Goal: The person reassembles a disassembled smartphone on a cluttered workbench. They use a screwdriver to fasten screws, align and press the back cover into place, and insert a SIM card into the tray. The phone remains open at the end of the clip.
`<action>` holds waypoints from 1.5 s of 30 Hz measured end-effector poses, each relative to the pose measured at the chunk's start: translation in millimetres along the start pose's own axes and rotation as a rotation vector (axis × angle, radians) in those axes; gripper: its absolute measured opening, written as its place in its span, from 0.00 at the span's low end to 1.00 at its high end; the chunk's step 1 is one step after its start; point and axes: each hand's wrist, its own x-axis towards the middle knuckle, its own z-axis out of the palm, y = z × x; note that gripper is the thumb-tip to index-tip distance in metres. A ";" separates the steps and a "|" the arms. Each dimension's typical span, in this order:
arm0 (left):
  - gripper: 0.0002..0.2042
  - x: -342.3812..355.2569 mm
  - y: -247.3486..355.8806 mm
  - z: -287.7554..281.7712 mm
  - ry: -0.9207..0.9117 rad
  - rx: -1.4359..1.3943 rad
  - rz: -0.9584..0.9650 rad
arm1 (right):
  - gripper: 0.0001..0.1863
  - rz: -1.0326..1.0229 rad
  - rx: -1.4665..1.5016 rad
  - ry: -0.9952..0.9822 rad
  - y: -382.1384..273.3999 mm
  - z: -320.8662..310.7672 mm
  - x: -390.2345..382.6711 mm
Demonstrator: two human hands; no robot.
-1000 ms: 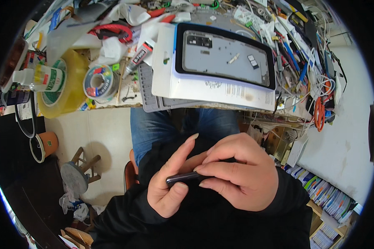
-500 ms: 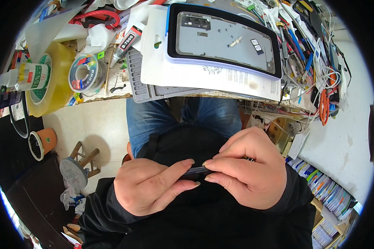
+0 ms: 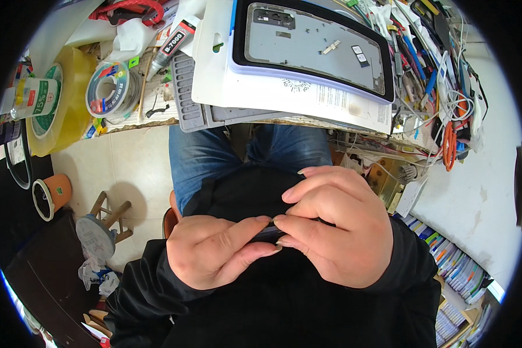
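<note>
Over my lap, my left hand (image 3: 214, 250) pinches a thin, dark, flat piece (image 3: 268, 232) between thumb and forefinger. Only a narrow edge of it shows, so its kind cannot be made out. My right hand (image 3: 345, 232) is closed on the right part of the same piece, fingertips touching it beside the left fingertips. Its upper fingers are curled above the piece. Beyond both hands, a pale phone back panel (image 3: 307, 49) with a camera window lies on the bench inside a black-rimmed frame (image 3: 238, 46). Tiny screws, a small metal part (image 3: 330, 47) and a SIM tray (image 3: 360, 56) rest on it.
Under the frame are a white box (image 3: 214, 87) and a grey parts tray (image 3: 188, 110). A glue tube (image 3: 171, 49), solder spool (image 3: 107, 90) and yellow tape roll (image 3: 69, 110) sit left. Tools and cables (image 3: 458, 107) crowd the right. A stool (image 3: 95, 235) stands on the floor.
The right hand's fingers have shifted, its upper fingers lifting and reaching further left and up. Both hands stay closed on the dark piece. The view has tilted slightly, moving the bench up.
</note>
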 end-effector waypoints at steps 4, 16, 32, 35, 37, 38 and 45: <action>0.23 5.4 1.4 -1.7 -0.010 0.000 0.017 | 0.18 -0.012 -0.044 0.021 -0.7 -2.4 4.1; 0.25 16.4 13.7 -2.6 0.002 0.130 -0.032 | 0.17 -0.029 -0.081 -0.004 1.5 -11.5 10.2; 0.27 6.5 23.9 6.0 -0.040 0.135 -0.201 | 0.15 -0.181 -0.082 -0.076 10.5 -1.0 18.0; 0.24 4.6 23.3 7.6 -0.036 0.106 -0.219 | 0.14 -0.231 -0.046 -0.064 14.4 1.8 17.9; 0.22 3.5 23.4 7.8 -0.028 0.100 -0.209 | 0.14 -0.249 -0.027 -0.067 15.4 2.6 18.2; 0.22 3.4 23.0 7.7 -0.021 0.099 -0.192 | 0.13 -0.251 -0.022 -0.073 15.2 2.6 18.5; 0.17 6.7 26.4 -3.1 -0.030 0.081 -0.245 | 0.17 -0.162 -0.140 -0.051 2.4 -9.9 19.9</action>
